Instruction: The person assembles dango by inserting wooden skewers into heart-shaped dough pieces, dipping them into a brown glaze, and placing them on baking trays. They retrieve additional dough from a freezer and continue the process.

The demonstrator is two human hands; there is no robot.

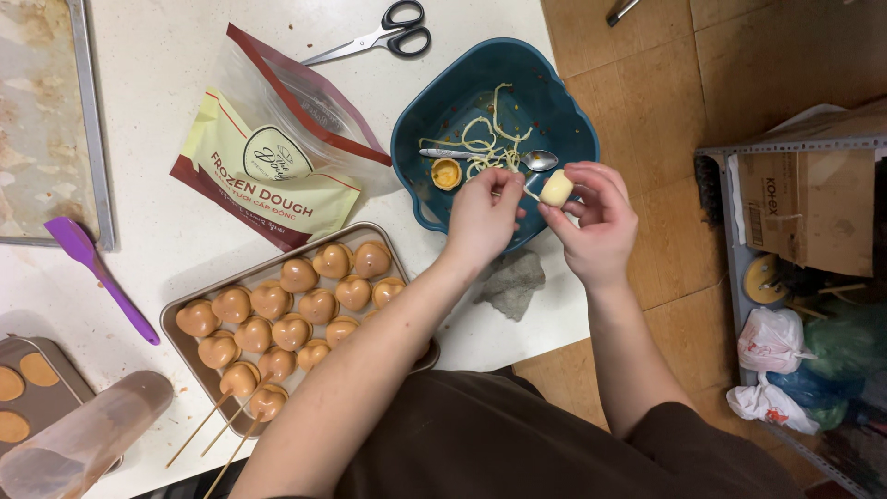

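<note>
Right hand – grip pinches pale round sweet, right of centre | left hand – grip grasps its thin stick | both over teal bowl on tabletop

The bowl was deep teal, with pale cream strands and an orange-yellow cup inside it. Just right of the bowl, the small piece was pale yellow. Left of the bowl, the pouch was pale yellow-green with dark red bands. Below it, the heart-shaped pieces were caramel brown. Far left of the bowl lay a purple spatula on the white tabletop.
</note>
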